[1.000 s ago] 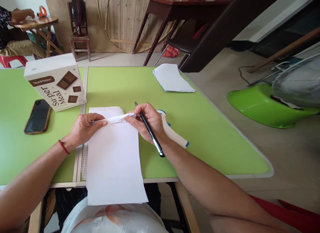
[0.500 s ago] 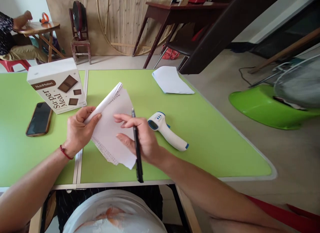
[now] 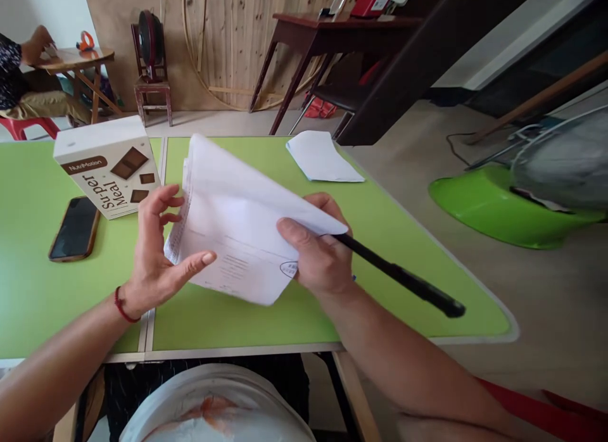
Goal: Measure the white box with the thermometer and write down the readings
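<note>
My right hand [image 3: 320, 255] grips the right side of a white paper notepad [image 3: 237, 201], thumb on top, holding it above the green table. A black pen [image 3: 403, 274] is held in the same hand and sticks out toward the lower right. My left hand [image 3: 159, 252] is open at the notepad's left edge, thumb and fingers apart. Printed lines and an oval mark show on the lower part of the paper. The infrared thermometer is almost wholly hidden behind the notepad and right hand.
A white NutriMotion box [image 3: 107, 170] stands on the green table [image 3: 403, 265], beside a phone [image 3: 75, 230]. Folded white paper [image 3: 323, 157] lies at the far edge. A green chair [image 3: 475, 208] stands to the right. A person's arm [image 3: 33, 46] rests at a small round table behind.
The notepad has swung over to the right, showing a printed page. My left hand has let go of it and opened; my right hand now grips it along with the pen.
</note>
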Action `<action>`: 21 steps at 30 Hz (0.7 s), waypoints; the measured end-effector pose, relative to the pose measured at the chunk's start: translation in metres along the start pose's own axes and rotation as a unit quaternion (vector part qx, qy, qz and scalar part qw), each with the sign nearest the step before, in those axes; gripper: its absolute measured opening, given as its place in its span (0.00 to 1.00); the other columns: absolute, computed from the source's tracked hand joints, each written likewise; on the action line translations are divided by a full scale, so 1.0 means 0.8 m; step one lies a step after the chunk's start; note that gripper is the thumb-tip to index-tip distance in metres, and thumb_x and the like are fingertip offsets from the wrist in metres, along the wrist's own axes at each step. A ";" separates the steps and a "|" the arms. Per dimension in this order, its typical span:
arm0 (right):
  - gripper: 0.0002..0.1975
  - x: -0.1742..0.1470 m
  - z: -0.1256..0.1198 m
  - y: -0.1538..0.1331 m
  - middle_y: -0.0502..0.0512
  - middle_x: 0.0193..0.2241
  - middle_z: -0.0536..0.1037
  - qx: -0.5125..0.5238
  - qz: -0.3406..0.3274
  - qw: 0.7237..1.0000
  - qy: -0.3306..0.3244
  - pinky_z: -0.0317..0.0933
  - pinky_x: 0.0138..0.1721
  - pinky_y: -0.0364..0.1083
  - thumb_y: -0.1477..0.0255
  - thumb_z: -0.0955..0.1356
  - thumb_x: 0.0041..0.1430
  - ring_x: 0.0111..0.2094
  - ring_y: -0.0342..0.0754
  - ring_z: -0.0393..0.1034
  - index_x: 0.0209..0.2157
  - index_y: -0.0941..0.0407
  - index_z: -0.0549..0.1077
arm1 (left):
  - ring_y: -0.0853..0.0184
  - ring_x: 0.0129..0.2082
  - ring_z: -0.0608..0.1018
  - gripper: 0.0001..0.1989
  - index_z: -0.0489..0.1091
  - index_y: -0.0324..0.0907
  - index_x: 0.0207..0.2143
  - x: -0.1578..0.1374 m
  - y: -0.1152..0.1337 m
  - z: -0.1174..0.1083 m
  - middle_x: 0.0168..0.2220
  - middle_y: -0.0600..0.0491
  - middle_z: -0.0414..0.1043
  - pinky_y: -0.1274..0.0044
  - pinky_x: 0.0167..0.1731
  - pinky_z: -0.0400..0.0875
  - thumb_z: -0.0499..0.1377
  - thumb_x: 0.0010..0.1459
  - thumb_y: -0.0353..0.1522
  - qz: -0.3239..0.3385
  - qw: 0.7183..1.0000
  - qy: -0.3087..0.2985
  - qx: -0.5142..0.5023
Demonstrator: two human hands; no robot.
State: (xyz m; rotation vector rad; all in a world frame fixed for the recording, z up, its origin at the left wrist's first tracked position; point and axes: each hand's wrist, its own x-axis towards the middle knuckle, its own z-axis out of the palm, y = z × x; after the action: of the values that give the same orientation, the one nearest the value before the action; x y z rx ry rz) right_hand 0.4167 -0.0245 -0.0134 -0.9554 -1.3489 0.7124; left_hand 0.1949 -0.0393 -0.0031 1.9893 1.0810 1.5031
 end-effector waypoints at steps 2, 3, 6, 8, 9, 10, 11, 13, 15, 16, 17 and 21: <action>0.18 0.005 -0.004 0.004 0.49 0.21 0.67 0.022 0.037 0.999 -0.009 0.58 0.19 0.49 0.52 0.71 0.50 0.21 0.48 0.63 0.31 0.47 0.63 | 0.53 0.55 0.71 0.40 0.58 0.46 0.60 0.005 -0.001 -0.005 0.58 0.43 0.64 0.66 0.49 0.73 0.66 0.50 0.52 -0.062 0.998 0.001 -0.001; 0.17 0.005 -0.005 0.006 0.50 0.23 0.69 0.027 0.053 0.998 -0.010 0.60 0.20 0.50 0.52 0.71 0.50 0.23 0.49 0.66 0.31 0.47 0.64 | 0.55 0.48 0.75 0.35 0.65 0.44 0.54 0.007 0.000 -0.009 0.51 0.44 0.71 0.68 0.42 0.76 0.67 0.49 0.51 -0.107 0.993 -0.037 -0.012; 0.17 0.004 -0.004 0.005 0.53 0.26 0.74 0.039 0.080 0.996 -0.008 0.66 0.25 0.53 0.53 0.71 0.50 0.29 0.53 0.71 0.33 0.48 0.67 | 0.64 0.23 0.75 0.19 0.71 0.42 0.26 0.009 0.015 -0.023 0.25 0.52 0.73 0.75 0.18 0.71 0.66 0.51 0.49 -0.246 0.939 -0.214 -0.111; 0.17 0.004 -0.004 0.003 0.55 0.27 0.75 0.056 0.090 0.994 -0.016 0.67 0.27 0.55 0.51 0.70 0.52 0.31 0.55 0.73 0.34 0.49 0.69 | 0.67 0.18 0.72 0.21 0.69 0.42 0.20 0.007 0.027 -0.027 0.20 0.53 0.71 0.75 0.15 0.68 0.66 0.51 0.49 -0.321 0.879 -0.279 -0.216; 0.17 0.006 -0.004 0.003 0.56 0.27 0.76 0.066 0.096 0.993 -0.021 0.67 0.27 0.55 0.51 0.68 0.53 0.31 0.56 0.73 0.34 0.49 0.70 | 0.66 0.19 0.74 0.20 0.71 0.42 0.21 0.006 0.031 -0.026 0.21 0.52 0.73 0.74 0.16 0.70 0.67 0.50 0.48 -0.352 0.856 -0.274 -0.262; 0.17 0.010 -0.004 0.005 0.56 0.27 0.76 0.073 0.105 0.991 -0.026 0.67 0.28 0.55 0.51 0.67 0.54 0.31 0.56 0.74 0.34 0.50 0.70 | 0.64 0.20 0.76 0.19 0.73 0.42 0.24 0.004 0.032 -0.024 0.23 0.51 0.75 0.73 0.18 0.73 0.68 0.49 0.48 -0.380 0.839 -0.257 -0.294; 0.17 0.014 -0.005 0.009 0.56 0.28 0.77 0.072 0.119 0.990 -0.032 0.67 0.27 0.54 0.51 0.68 0.54 0.31 0.56 0.74 0.34 0.51 0.70 | 0.62 0.22 0.78 0.19 0.74 0.42 0.28 0.004 0.031 -0.021 0.26 0.50 0.77 0.72 0.20 0.75 0.68 0.48 0.48 -0.400 0.829 -0.237 -0.310; 0.18 0.024 -0.004 0.024 0.53 0.28 0.76 0.044 0.155 0.986 -0.044 0.66 0.27 0.51 0.55 0.72 0.49 0.29 0.53 0.73 0.33 0.52 0.68 | 0.59 0.26 0.80 0.20 0.74 0.40 0.34 0.003 0.018 -0.012 0.29 0.46 0.78 0.70 0.24 0.77 0.67 0.50 0.48 -0.416 0.830 -0.223 -0.299; 0.21 0.034 -0.002 0.045 0.48 0.25 0.73 -0.022 0.191 0.979 -0.071 0.63 0.25 0.48 0.58 0.75 0.41 0.25 0.48 0.68 0.31 0.52 0.64 | 0.58 0.28 0.81 0.21 0.72 0.39 0.38 0.004 -0.004 -0.007 0.31 0.44 0.78 0.70 0.25 0.77 0.65 0.52 0.47 -0.399 0.848 -0.257 -0.237; 0.23 0.036 0.000 0.055 0.46 0.23 0.70 -0.066 0.200 0.974 -0.085 0.60 0.23 0.46 0.59 0.76 0.38 0.23 0.46 0.65 0.29 0.52 0.62 | 0.60 0.27 0.80 0.21 0.71 0.39 0.39 0.004 -0.015 -0.007 0.31 0.46 0.78 0.71 0.24 0.77 0.64 0.52 0.46 -0.370 0.868 -0.280 -0.175; 0.23 0.038 0.002 0.063 0.45 0.22 0.68 -0.105 0.204 0.968 -0.104 0.57 0.22 0.45 0.61 0.76 0.36 0.23 0.44 0.62 0.28 0.52 0.61 | 0.62 0.24 0.79 0.20 0.70 0.40 0.40 0.005 -0.025 -0.010 0.29 0.48 0.77 0.73 0.22 0.74 0.64 0.52 0.46 -0.328 0.891 -0.306 -0.072; 0.18 0.035 0.007 0.074 0.42 0.20 0.64 -0.179 0.166 0.954 -0.175 0.51 0.23 0.43 0.67 0.74 0.38 0.22 0.42 0.56 0.26 0.52 0.60 | 0.59 0.22 0.76 0.26 0.70 0.41 0.37 0.008 -0.039 -0.028 0.21 0.52 0.71 0.74 0.20 0.68 0.67 0.44 0.51 -0.206 0.873 -0.304 0.320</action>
State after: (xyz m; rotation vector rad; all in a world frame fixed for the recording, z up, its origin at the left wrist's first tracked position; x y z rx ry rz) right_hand 0.4209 0.0282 -0.0521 -1.4179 -1.6848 0.9441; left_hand 0.1643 -0.0180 -0.0148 2.1901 1.6803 0.2433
